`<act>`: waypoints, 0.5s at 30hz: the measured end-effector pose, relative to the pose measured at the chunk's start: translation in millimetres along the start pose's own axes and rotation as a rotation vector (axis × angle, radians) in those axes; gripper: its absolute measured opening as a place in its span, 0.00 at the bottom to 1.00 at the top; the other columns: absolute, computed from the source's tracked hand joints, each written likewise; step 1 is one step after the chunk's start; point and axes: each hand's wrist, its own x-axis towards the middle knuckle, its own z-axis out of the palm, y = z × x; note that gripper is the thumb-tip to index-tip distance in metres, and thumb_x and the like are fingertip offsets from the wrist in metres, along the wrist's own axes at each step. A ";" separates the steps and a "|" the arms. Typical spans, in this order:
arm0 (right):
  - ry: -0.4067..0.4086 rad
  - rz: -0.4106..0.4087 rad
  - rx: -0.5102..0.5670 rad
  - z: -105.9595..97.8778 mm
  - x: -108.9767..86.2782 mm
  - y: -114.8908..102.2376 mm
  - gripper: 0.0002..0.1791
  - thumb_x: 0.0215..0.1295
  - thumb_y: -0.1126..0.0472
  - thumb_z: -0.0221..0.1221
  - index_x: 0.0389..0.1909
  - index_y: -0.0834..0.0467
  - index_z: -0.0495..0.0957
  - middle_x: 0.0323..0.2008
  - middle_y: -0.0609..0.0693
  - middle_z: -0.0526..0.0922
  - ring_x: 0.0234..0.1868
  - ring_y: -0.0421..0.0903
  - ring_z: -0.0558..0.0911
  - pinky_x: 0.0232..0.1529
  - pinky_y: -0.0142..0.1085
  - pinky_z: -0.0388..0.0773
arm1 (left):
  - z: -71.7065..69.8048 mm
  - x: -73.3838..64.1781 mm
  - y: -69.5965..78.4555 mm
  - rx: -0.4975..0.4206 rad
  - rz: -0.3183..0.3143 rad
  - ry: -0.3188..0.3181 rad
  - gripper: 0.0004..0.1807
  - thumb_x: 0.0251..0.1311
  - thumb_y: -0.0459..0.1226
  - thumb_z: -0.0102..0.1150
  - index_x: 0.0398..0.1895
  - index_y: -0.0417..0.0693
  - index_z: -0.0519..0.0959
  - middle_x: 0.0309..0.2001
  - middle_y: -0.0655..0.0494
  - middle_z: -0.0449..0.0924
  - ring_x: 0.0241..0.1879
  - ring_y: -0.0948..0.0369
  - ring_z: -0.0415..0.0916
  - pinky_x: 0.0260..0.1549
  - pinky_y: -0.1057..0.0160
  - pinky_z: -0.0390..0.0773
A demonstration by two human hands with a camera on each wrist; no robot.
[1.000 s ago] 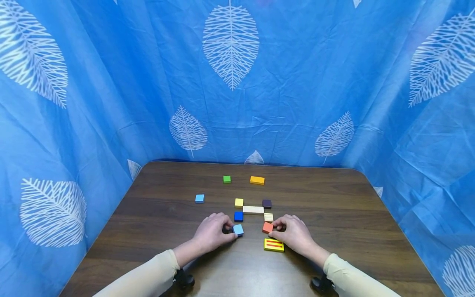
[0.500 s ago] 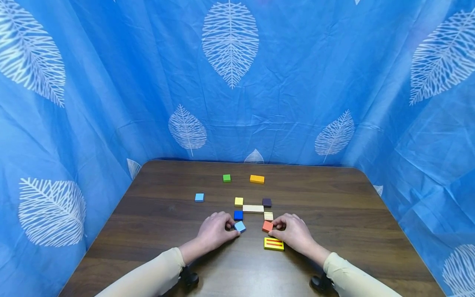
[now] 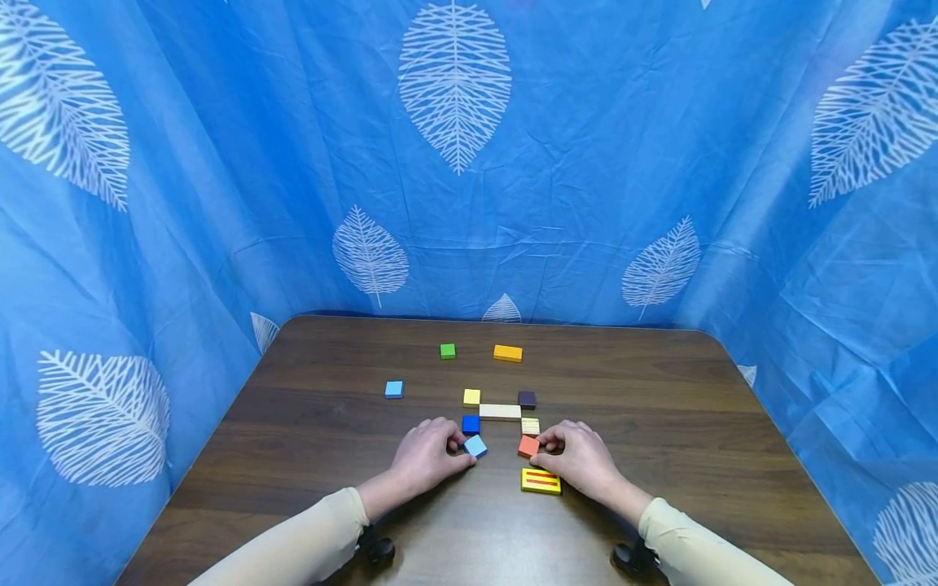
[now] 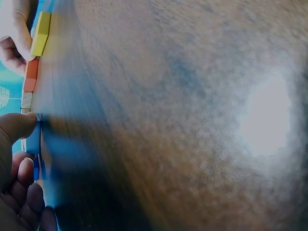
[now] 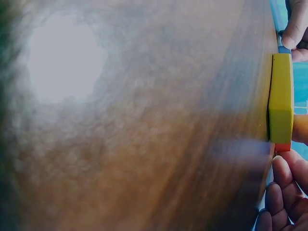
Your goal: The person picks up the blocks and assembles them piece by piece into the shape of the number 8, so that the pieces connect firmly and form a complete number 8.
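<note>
My left hand (image 3: 427,456) pinches a light blue block (image 3: 475,446) between thumb and fingertips; the block sits turned at an angle, just below a dark blue block (image 3: 471,424). Across from it, my right hand (image 3: 579,458) pinches an orange-red block (image 3: 528,446), which lies just below a striped cream block (image 3: 530,426). A long pale block (image 3: 501,413) runs between the two columns. At its upper corners are a yellow block (image 3: 472,397) and a dark purple block (image 3: 527,400). In the left wrist view, thumb and fingers hold the light blue block (image 4: 33,139).
Nearer me, by the right hand, lies a yellow block with red stripes (image 3: 541,481). Farther back on the brown table (image 3: 308,423) are a second light blue block (image 3: 394,389), a green block (image 3: 448,351) and an orange block (image 3: 508,353). A blue leaf-print cloth (image 3: 557,146) surrounds the table.
My left hand has shifted slightly right and away from me with the light blue block, which has turned to a steeper angle. The right hand has stayed on the orange-red block.
</note>
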 end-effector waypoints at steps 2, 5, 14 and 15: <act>-0.001 -0.002 -0.002 0.0 0.2 0.1 0.12 0.50 0.50 0.79 0.32 0.45 0.86 0.28 0.35 0.76 0.36 0.39 0.73 0.41 0.42 0.69 | -0.1 -0.2 0.2 0.001 -0.002 -0.004 0.14 0.52 0.51 0.77 0.30 0.56 0.83 0.29 0.67 0.74 0.31 0.65 0.68 0.33 0.62 0.70; -0.004 -0.002 0.000 -0.2 0.3 0.2 0.11 0.50 0.50 0.78 0.32 0.45 0.86 0.28 0.35 0.76 0.36 0.40 0.72 0.41 0.42 0.68 | 0.5 0.0 0.1 0.001 -0.009 -0.011 0.14 0.52 0.52 0.77 0.31 0.56 0.83 0.29 0.67 0.74 0.32 0.65 0.69 0.34 0.61 0.70; -0.002 -0.008 -0.003 -0.1 0.0 0.8 0.12 0.51 0.50 0.78 0.33 0.45 0.86 0.29 0.35 0.77 0.36 0.40 0.72 0.42 0.42 0.68 | 1.4 0.3 -1.1 -0.001 -0.022 -0.016 0.15 0.53 0.53 0.76 0.32 0.56 0.83 0.29 0.67 0.74 0.32 0.64 0.68 0.34 0.61 0.70; -0.002 -0.009 -0.002 0.0 -0.1 0.9 0.12 0.51 0.50 0.78 0.33 0.45 0.86 0.29 0.35 0.77 0.36 0.40 0.72 0.42 0.42 0.68 | 1.2 0.4 -1.0 -0.001 -0.023 -0.016 0.15 0.53 0.53 0.76 0.32 0.56 0.83 0.29 0.67 0.74 0.32 0.64 0.68 0.34 0.61 0.70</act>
